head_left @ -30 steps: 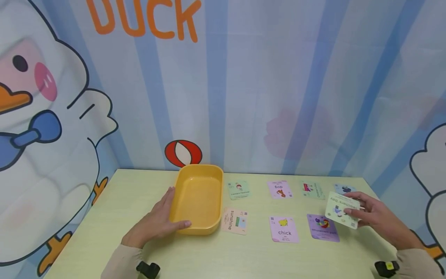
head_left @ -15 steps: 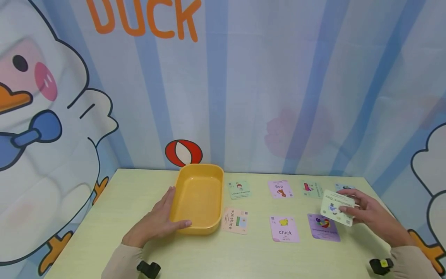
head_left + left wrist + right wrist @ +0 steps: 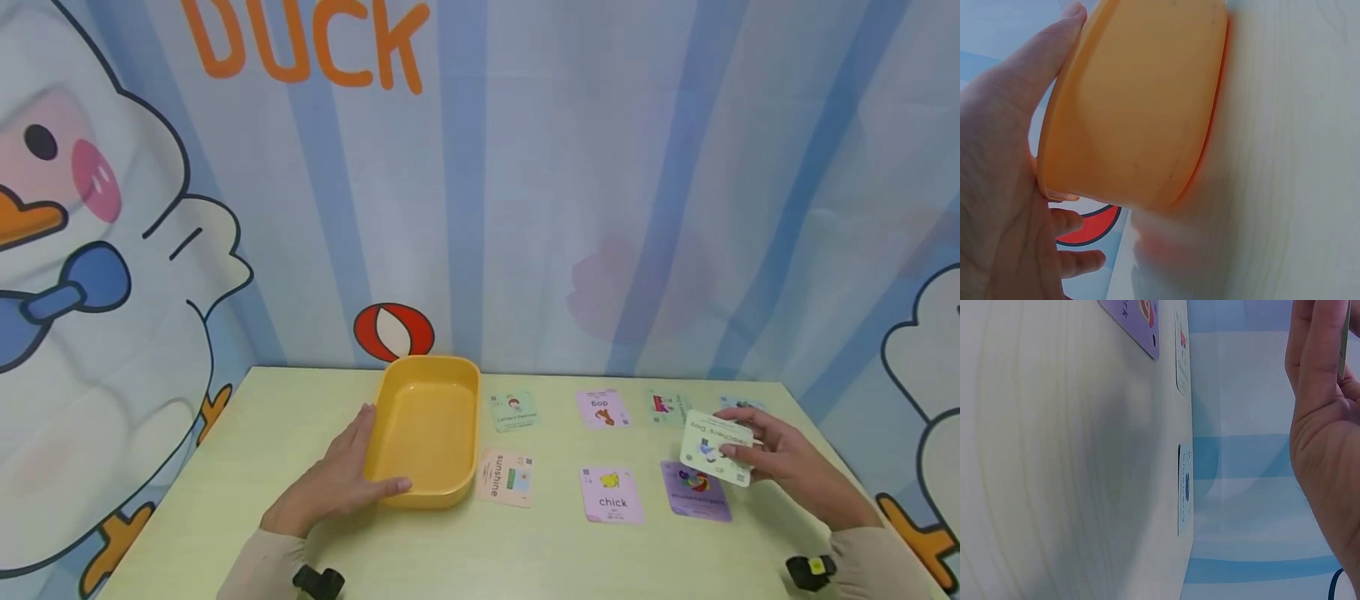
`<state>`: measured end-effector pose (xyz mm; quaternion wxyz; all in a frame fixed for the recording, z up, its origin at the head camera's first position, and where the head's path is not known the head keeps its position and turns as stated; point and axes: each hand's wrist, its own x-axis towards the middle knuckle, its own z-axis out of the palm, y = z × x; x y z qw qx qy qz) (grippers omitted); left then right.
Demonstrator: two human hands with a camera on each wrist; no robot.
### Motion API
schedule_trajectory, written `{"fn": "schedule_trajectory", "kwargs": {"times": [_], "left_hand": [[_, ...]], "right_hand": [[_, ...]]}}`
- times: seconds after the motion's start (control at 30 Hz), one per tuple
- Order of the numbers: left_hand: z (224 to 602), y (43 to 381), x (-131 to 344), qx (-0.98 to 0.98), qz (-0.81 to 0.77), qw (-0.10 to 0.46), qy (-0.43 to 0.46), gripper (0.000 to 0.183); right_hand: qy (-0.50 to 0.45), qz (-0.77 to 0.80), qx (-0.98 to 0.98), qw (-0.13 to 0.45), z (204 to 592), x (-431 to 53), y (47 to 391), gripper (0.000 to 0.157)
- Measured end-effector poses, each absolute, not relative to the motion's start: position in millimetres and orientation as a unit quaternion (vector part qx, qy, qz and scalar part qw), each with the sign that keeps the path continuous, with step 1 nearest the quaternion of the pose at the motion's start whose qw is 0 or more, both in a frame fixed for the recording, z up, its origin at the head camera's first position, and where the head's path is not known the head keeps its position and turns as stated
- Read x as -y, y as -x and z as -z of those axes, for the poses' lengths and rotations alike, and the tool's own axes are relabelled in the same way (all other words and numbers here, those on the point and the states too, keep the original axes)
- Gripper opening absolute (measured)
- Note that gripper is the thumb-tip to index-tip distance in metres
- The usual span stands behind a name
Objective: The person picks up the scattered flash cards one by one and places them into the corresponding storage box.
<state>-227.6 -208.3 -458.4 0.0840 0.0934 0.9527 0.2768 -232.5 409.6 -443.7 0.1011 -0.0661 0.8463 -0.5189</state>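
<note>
My right hand (image 3: 795,471) pinches a pale green picture card (image 3: 712,446) printed "Teachers' Day", thumb on its face. It is held above the table, overlapping the purple amusement park card (image 3: 696,502) in the head view. Only the card's edge shows in the right wrist view. With straight, spread fingers, my left hand (image 3: 330,483) rests against the left side of a yellow plastic tray (image 3: 427,500), its thumb at the near rim. No cards show inside the tray. The left wrist view shows the tray's outer wall (image 3: 1135,112) beside that hand.
Several cards lie face up on the table right of the tray: lantern festival (image 3: 514,411), sunshine (image 3: 506,478), dog (image 3: 603,408), chick (image 3: 612,495), a green one (image 3: 669,407) and a blue one (image 3: 1185,487). A duck-printed curtain (image 3: 540,167) hangs behind the table.
My right hand has shifted a little to the left with the Teachers' Day card. The left hand and tray have stayed in place.
</note>
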Motion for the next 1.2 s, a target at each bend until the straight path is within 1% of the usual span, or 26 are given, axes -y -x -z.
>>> {"fn": "schedule_trajectory", "kwargs": {"times": [0.33,0.53,0.93,1.2], "left_hand": [[458.1,227.5,208.9,-0.953,-0.277,0.084,-0.095,0.132],[459.3,228.7,209.6,-0.953,-0.277,0.084,-0.093,0.133],[459.2,228.7,211.0,-0.951,-0.283,0.081,-0.096,0.132],[461.5,229.2,209.0,-0.948,-0.294,0.085,-0.09,0.132]], "right_hand": [[0.075,0.51,-0.853,0.084,441.2,-401.2,233.7,0.059],[0.086,0.517,-0.847,0.087,442.9,-398.9,234.2,0.056],[0.081,0.516,-0.848,0.088,444.6,-393.1,236.9,0.059],[0.1,0.519,-0.844,0.089,444.8,-390.4,238.0,0.056]]}}
